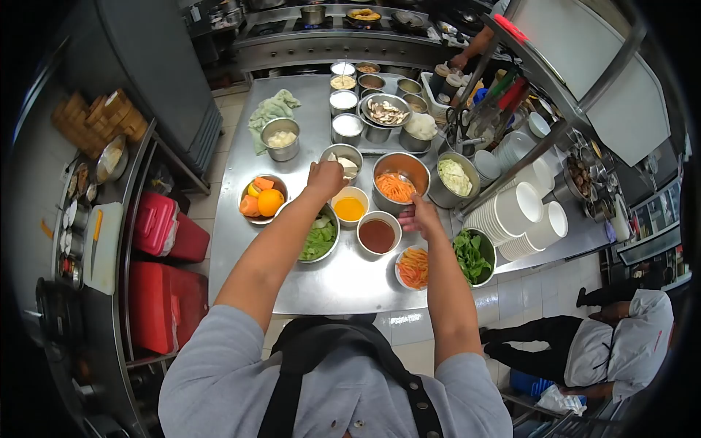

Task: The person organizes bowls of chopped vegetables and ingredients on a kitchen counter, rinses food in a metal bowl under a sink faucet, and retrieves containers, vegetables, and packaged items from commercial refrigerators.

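Note:
My left hand is closed at the left rim of a small metal container with white pieces in it. Its fingertips are partly hidden. My right hand is beside a metal pot of shredded carrot, thumb up near the rim and fingers apart. Between my hands stand a white cup of yellow liquid and a white cup of brown sauce. Below my left forearm is a bowl of sliced greens. A bowl of orange and red strips is near my right forearm.
On the steel table are a bowl of whole fruit, a green cloth, a container of cabbage and leafy greens. White cups are stacked at right under a shelf post. Another person stands at right.

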Demonstrator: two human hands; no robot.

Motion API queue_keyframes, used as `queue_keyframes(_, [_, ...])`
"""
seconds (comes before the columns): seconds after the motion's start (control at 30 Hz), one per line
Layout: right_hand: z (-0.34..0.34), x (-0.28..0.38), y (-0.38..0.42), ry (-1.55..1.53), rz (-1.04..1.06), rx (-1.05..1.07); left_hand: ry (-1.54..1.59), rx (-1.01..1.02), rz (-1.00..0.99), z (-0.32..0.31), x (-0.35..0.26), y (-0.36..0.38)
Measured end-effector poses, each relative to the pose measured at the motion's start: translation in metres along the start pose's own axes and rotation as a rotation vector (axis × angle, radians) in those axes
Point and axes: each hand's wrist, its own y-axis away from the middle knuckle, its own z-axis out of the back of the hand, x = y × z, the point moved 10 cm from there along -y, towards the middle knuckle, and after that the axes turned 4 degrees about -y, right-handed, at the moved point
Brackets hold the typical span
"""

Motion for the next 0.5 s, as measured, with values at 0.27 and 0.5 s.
queue_keyframes(0.27, [0.044, 0.111, 0.045, 0.799, 0.581, -0.691, 0.358, -0.185, -0.073, 0.044, 0.026, 0.023])
queue_keyframes(0.5, [0.038, 0.083, -0.009, 0.722, 0.550, -0.439, 0.755, -0.400, 0.054, 0.093, 0.081, 0.104])
